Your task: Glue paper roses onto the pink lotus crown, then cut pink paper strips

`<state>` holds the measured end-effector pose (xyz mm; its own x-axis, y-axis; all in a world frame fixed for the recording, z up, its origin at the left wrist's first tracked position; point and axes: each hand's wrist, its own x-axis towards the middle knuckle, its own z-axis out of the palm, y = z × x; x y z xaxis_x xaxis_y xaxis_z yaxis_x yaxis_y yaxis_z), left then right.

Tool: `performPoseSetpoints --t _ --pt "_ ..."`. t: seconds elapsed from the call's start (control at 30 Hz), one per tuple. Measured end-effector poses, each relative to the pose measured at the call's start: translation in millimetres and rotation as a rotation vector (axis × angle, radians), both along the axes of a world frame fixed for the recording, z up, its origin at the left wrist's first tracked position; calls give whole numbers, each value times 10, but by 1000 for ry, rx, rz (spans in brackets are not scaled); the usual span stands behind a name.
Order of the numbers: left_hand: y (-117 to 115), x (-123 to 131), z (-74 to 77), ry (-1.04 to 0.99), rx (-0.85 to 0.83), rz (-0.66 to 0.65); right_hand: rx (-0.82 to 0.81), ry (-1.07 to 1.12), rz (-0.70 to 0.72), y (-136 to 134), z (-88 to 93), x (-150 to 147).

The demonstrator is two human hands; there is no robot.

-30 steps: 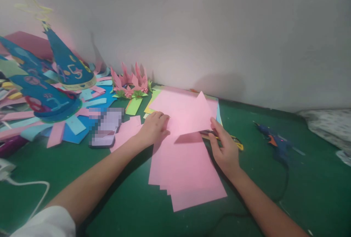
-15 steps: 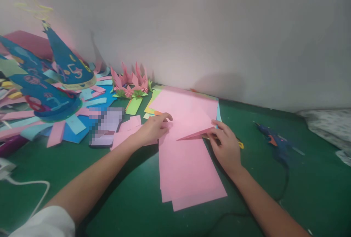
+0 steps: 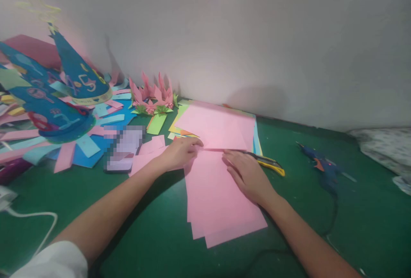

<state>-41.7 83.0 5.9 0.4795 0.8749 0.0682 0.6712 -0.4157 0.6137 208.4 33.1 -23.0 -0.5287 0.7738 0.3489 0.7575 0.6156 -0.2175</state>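
Observation:
Folded pink paper (image 3: 224,139) lies across the top of pink sheets (image 3: 221,201), its fold line level with my fingertips. At its left end my left hand (image 3: 180,154) has its fingers bent together on the paper's edge; the thumb side is partly hidden. My right hand (image 3: 248,177) lies palm down on the pink sheets, fingers stretched out and touching the fold line, thumb apart. A yellow and black utility knife (image 3: 271,165) rests just beyond my right hand, its front end close to the folded paper.
Blue cone hats (image 3: 80,70) and paper strips fill the left. A pink paper crown (image 3: 153,96) stands by the wall. Near my left forearm is a phone (image 3: 126,149). A blue glue gun (image 3: 321,164) with a cord lies right; a white cable (image 3: 35,214) lies front left.
The raised right corner of the pink paper has come down flat. My right hand has moved left from that corner and now lies on the sheets, uncovering the utility knife.

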Motion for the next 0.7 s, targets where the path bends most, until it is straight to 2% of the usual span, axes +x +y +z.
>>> performPoseSetpoints --t 0.1,0.27,0.4,0.5,0.6,0.7 --pt "-14 -1 12 3 -21 -6 47 47 -71 30 -34 48" --pt "-17 -11 -9 -10 -11 -8 73 154 -22 8 0 37" --pt "-12 -8 -42 -43 -34 10 20 177 -44 -3 14 16" --pt "2 4 -67 -137 -51 -32 -31 213 -112 7 -19 29" --pt "16 26 -98 -241 -88 -49 -123 349 -161 3 -54 29" --pt "17 66 -139 -322 -94 5 -184 578 -218 -25 -60 -1"
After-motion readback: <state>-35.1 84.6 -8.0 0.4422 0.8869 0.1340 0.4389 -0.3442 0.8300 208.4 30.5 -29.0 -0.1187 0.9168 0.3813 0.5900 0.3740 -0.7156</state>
